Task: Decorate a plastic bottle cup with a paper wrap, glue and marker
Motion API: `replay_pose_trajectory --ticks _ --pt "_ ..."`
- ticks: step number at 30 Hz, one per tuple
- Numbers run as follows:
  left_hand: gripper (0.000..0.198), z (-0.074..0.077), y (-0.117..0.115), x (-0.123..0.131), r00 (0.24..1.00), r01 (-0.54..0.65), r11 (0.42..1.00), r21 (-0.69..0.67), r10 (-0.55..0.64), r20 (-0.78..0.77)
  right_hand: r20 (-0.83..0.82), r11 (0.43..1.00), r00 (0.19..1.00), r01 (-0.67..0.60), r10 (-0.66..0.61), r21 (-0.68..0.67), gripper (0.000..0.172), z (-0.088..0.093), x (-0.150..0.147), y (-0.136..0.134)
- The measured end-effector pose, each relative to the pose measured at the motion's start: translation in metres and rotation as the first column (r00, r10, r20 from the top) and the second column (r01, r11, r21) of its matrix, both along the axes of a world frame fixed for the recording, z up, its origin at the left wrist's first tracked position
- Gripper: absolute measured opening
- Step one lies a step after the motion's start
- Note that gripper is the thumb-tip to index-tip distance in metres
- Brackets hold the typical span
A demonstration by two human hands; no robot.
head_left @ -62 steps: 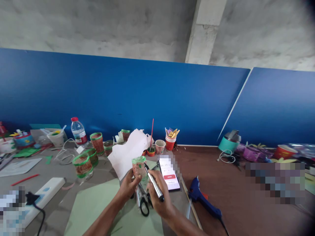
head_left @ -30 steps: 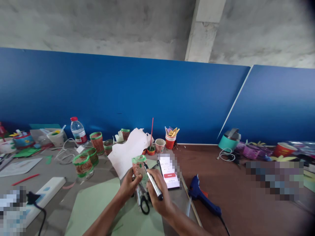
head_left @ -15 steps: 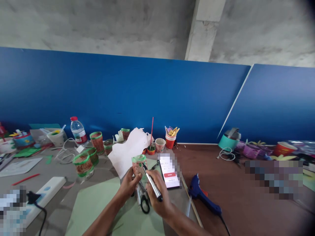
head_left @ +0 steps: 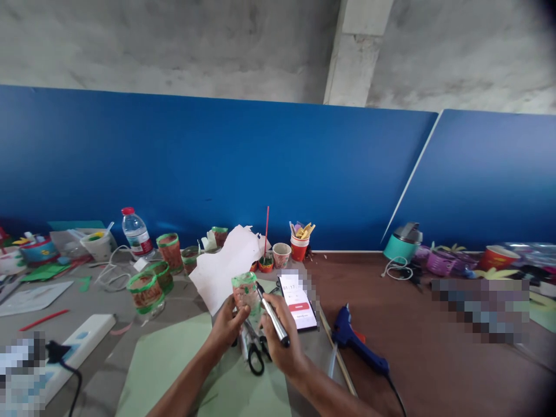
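My left hand is closed around the lower side of a small cup with a reddish-brown patterned wall and a green rim. In my right hand I grip a silver marker with black ends. Its upper end lies close to the cup's right side; whether it touches I cannot tell. Beneath my hands, scissors with black handles lie on light green paper. Just behind the cup spreads a torn white sheet.
Similar green-rimmed cups stand on the left, near a water bottle and a white power strip. Right of my hands lie a phone, a wooden stick and a blue glue gun. A blue partition rises behind.
The marker and my right hand have shifted slightly right and the marker's upper end has come away from the cup's front. My left hand still holds the cup.
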State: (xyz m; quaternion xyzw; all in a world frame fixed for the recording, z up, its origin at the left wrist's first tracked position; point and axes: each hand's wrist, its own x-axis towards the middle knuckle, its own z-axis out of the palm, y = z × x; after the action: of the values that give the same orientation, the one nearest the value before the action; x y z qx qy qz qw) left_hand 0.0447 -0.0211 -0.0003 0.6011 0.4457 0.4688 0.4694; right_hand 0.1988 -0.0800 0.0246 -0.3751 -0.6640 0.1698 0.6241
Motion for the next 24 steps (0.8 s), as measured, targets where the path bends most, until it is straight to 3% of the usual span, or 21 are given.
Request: replay_pose_trajectory --ticks 3,8,13,20,24 --pt "0.066 0.0009 -0.0004 -0.0005 1.0 -0.003 1.0 -0.004 0.003 -0.013 0.006 1.0 1.0 0.013 -0.013 -0.001 0.031 0.0003 0.0005 0.001" --pt "0.063 0.0051 -0.0026 0.0001 1.0 -0.005 1.0 0.003 0.005 -0.006 0.096 0.996 0.993 -0.069 0.063 0.061 0.034 0.0041 -0.0005 -0.0034" --pt "0.063 0.0049 -0.0029 0.0029 0.999 0.019 1.0 0.003 -0.019 0.029 -0.008 1.0 1.0 0.007 -0.007 0.001 0.03 0.0 -0.0006 0.0008" --pt "0.064 0.0008 0.0002 0.0006 0.999 0.029 1.0 0.003 -0.029 0.026 0.086 0.995 0.992 -0.094 0.09 0.042 0.033 0.0029 0.0013 -0.0011" --pt "0.065 -0.0008 0.0013 0.0002 1.0 0.001 1.0 0.009 -0.001 0.011 -0.013 1.0 1.0 -0.026 0.026 -0.013 0.032 -0.0028 0.0004 0.0007"
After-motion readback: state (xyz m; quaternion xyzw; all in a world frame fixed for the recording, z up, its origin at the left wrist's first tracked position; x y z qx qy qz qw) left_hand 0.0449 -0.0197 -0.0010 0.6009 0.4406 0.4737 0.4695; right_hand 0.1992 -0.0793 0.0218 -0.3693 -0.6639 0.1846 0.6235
